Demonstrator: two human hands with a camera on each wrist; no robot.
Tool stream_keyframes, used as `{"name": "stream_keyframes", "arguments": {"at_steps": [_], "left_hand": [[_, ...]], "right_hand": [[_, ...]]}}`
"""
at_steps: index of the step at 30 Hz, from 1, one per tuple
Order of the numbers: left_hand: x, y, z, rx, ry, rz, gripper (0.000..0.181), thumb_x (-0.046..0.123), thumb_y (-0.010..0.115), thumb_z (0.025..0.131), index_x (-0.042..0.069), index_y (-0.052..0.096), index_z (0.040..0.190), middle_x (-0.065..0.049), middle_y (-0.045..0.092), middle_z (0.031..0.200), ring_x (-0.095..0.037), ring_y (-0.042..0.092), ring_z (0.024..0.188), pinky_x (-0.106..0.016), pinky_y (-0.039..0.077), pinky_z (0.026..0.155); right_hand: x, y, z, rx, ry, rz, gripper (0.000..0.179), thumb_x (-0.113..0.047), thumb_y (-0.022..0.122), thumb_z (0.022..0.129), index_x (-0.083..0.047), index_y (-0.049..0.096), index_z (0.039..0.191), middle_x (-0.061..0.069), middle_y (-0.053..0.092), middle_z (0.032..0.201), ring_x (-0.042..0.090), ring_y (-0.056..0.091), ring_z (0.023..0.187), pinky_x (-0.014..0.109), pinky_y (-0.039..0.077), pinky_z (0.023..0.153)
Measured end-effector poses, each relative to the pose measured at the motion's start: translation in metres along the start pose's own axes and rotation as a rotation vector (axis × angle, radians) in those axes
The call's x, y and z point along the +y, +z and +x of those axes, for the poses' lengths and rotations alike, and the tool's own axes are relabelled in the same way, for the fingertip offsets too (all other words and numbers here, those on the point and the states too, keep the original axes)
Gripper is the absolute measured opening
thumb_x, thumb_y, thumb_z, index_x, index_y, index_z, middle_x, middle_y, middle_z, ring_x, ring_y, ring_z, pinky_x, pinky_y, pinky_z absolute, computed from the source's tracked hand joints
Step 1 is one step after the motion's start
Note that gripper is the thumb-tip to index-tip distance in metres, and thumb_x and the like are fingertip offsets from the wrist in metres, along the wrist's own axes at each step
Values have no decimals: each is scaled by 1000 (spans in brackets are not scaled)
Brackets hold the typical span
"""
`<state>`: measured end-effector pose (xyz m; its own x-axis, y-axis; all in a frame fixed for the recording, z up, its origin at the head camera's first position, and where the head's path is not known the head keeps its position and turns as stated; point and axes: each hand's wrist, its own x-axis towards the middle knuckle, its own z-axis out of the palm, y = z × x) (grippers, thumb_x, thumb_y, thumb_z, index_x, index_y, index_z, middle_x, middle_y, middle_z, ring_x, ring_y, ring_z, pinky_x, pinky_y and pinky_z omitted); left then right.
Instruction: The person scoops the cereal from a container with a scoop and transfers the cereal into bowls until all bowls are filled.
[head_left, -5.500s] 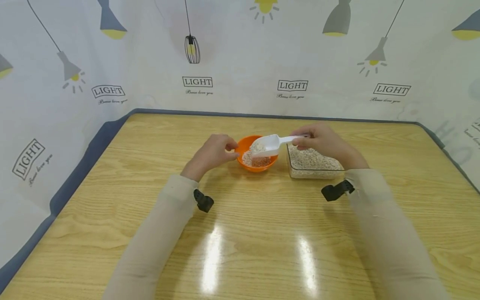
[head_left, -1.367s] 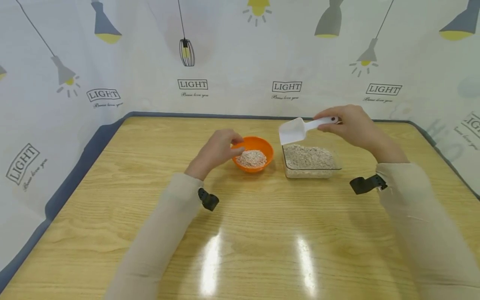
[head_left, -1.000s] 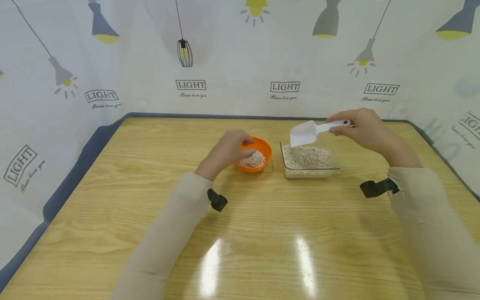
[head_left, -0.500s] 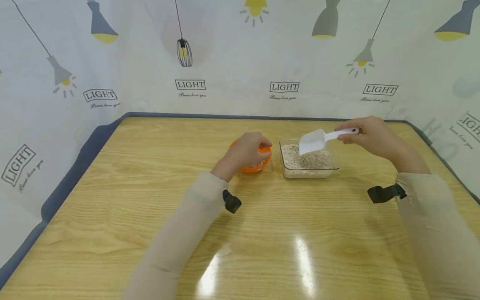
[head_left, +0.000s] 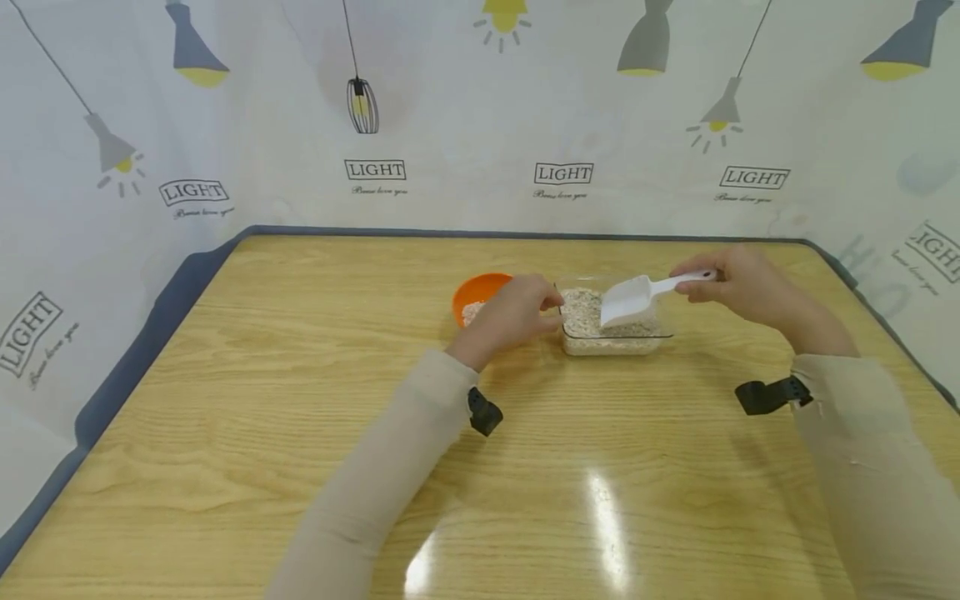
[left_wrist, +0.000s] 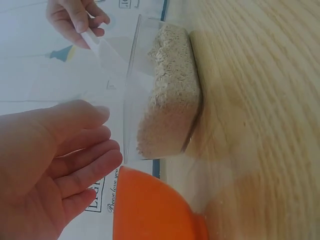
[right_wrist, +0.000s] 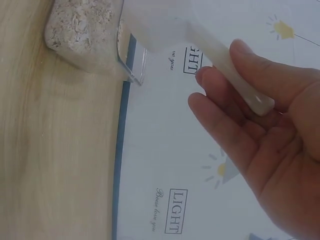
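Observation:
My right hand (head_left: 757, 292) pinches the handle of a white scoop (head_left: 628, 298) between thumb and fingers. The scoop's blade dips low over the oats (head_left: 581, 308) inside a clear rectangular container (head_left: 611, 347). My left hand (head_left: 513, 312) is held at the container's left rim, its fingers loosely bent and grasping nothing; in the left wrist view the fingertips are close to the rim, and I cannot tell whether they touch. Behind that hand stands an orange bowl (head_left: 480, 290) with some flakes in it, partly hidden by the hand and wrist.
The wooden table (head_left: 300, 433) carries the bowl and container side by side toward its back. A white curtain (head_left: 450, 108) printed with lamps and the word LIGHT surrounds the table's back and sides.
My right hand has moved the scoop from over the bowl to the container and lowered it to the oats. The left hand has shifted right, from the bowl to the container's left rim.

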<state>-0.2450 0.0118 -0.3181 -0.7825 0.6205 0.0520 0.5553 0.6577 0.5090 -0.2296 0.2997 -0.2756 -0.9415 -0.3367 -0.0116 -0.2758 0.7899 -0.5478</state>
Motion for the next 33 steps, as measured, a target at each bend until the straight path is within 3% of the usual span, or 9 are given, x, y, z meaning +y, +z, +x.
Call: {"name": "stream_keyframes", "arguments": {"at_steps": [2, 5, 7, 10, 14, 22, 33], "left_hand": [[0, 2, 1, 3, 7, -5, 15, 17, 60, 89, 4, 66, 85, -3, 55, 81, -15, 46, 77, -22, 38, 71], [1, 4, 3, 0, 21, 9, 26, 15, 60, 88, 7, 50, 66, -1, 37, 67, -13, 35, 67, -22, 29, 62], [1, 6, 4, -6, 23, 17, 33, 14, 59, 89, 7, 41, 62, -1, 26, 65, -13, 28, 64, -23, 23, 59], [2, 7, 5, -11, 22, 29, 35, 13, 58, 89, 10, 39, 60, 0, 22, 62, -12, 25, 60, -23, 21, 57], [3, 8, 5, -12, 28, 45, 33, 11, 57, 88, 9, 40, 60, 0, 20, 60, -12, 24, 59, -23, 20, 56], [3, 9, 6, -15, 17, 51, 21, 14, 59, 88, 8, 57, 69, -1, 37, 64, -13, 33, 66, -23, 27, 59], [1, 10, 5, 4, 24, 21, 27, 13, 58, 88, 8, 49, 62, -1, 28, 64, -13, 29, 65, -24, 24, 60]], "right_hand": [[2, 0, -1, -10, -4, 8, 35, -17, 59, 91, 6, 58, 116, 14, 68, 85, 19, 65, 76, 28, 41, 52], [4, 2, -1, -35, -7, 27, 35, -17, 58, 91, 7, 57, 117, 15, 68, 86, 25, 66, 80, 26, 45, 57], [5, 3, -2, -46, -1, 39, 35, -16, 58, 91, 7, 57, 117, 16, 67, 87, 29, 65, 83, 27, 48, 62], [7, 5, -3, -60, -12, 48, 35, -15, 57, 91, 9, 56, 117, 20, 66, 92, 32, 65, 85, 33, 51, 68], [11, 8, -3, -57, -11, 53, 35, -15, 57, 91, 9, 57, 117, 21, 65, 96, 29, 65, 84, 37, 52, 71], [14, 14, -4, -81, -2, 63, 36, -18, 59, 91, 6, 58, 117, 19, 65, 96, 27, 65, 85, 35, 52, 72], [12, 16, -1, -108, 19, 58, 37, -19, 64, 87, 5, 60, 114, 11, 66, 87, 11, 64, 74, 27, 45, 58]]}}
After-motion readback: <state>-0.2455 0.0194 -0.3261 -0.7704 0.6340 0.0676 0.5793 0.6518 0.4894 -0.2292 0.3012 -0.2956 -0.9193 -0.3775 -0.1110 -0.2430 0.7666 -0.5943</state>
